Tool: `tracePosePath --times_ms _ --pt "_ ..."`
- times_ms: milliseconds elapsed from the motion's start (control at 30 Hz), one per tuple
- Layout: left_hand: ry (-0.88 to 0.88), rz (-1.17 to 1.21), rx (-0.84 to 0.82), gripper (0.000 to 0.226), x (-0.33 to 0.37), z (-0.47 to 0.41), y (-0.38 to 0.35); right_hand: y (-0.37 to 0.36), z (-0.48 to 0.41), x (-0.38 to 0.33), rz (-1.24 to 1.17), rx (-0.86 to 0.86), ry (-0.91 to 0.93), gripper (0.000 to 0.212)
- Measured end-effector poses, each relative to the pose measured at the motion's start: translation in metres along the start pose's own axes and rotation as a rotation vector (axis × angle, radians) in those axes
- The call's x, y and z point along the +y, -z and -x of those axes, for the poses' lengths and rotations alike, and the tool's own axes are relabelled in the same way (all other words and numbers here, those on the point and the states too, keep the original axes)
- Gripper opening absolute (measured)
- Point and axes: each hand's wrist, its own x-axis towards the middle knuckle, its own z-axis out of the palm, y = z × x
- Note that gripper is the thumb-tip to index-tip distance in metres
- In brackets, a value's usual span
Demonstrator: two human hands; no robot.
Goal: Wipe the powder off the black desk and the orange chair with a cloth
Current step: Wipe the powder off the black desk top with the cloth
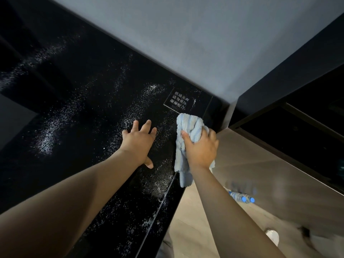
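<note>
Bare forearms point(74, 192) reach up from the lower frame, the left hand point(138, 141) flat with fingers spread on the black table point(96, 58), the right hand point(202, 148) gripping the bunched blue cloth point(188, 125) at its right edge, so the powder point(48, 140) lies leftward, streaking toward upper left.

Black desk point(78, 101), white powder point(55, 125) speckles; pale blue striped cloth point(188, 127).

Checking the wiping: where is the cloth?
In the head view, the blue cloth is gripped by the right hand at the right edge of the black desk, below the white-lettered sign.
</note>
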Motion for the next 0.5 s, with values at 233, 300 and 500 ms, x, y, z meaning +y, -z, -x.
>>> tracePosePath --times_ms 233,300,500 --pt "-0.035 0.005 0.057 0.126 -0.004 0.003 -0.002 -0.003 0.033 0.002 0.009 0.018 -0.034 0.074" --pt "-0.064 0.051 0.086 0.122 -0.008 0.009 -0.006 -0.004 0.043 0.002 0.01 0.027 -0.045 0.074" --pt "-0.177 0.069 0.173 0.108 -0.024 0.065 -0.03 -0.002 0.072 0.0 0.021 0.009 -0.06 0.073"
